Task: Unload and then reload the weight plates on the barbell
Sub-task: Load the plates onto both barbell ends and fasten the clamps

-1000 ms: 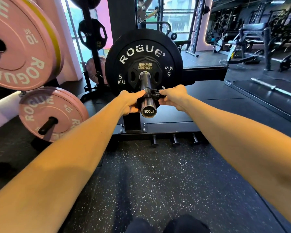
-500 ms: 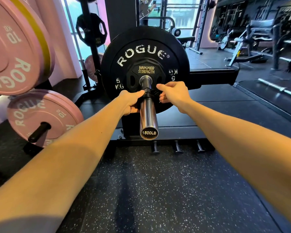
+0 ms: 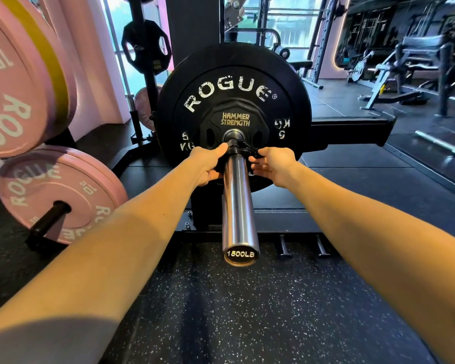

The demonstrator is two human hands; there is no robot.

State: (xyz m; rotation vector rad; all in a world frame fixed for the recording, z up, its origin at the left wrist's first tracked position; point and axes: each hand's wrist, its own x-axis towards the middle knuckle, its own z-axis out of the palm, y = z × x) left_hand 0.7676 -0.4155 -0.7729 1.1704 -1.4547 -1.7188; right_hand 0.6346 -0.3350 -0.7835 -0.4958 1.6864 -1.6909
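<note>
While both hands flank the collar (image 3: 238, 149), the barbell sleeve (image 3: 238, 203) points its long axis straight back at the person. Left hand (image 3: 208, 164) grips the collar's left side; right hand (image 3: 272, 165) pinches its lever. Small plate (image 3: 233, 122) and big Rogue plate (image 3: 231, 85) sit just behind. Both hands about equally near.

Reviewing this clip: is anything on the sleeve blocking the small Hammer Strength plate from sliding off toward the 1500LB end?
Yes. A black collar sits on the barbell sleeve right against the Hammer Strength plate. The left hand grips it; the right hand is at its lever. Beyond it, the sleeve is bare.
</note>
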